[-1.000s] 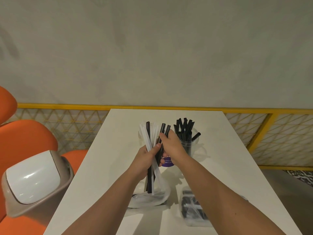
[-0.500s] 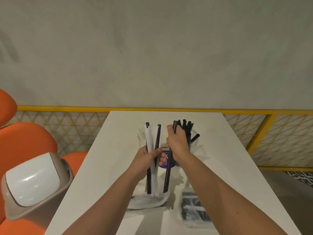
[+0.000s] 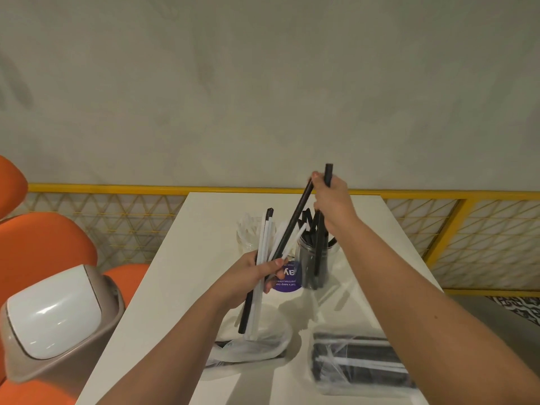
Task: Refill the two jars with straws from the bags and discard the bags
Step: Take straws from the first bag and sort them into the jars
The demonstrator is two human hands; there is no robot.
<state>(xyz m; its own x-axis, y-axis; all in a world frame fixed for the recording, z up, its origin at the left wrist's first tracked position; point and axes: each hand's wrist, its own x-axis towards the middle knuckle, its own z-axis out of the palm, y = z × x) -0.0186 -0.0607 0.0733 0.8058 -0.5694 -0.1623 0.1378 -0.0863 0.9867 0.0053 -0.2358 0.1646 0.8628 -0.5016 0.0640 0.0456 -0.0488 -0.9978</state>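
Left hand grips a mixed bundle of white and black plastic straws above the white table. Right hand pinches two long black straws over the clear jar of black straws. A slack clear plastic bag and a fuller clear bag of black straws lie nearest.

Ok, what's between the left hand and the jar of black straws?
A round purple label on the table next to the jar, partly hidden by the left hand; its straws cross above it. Seen in the head view.
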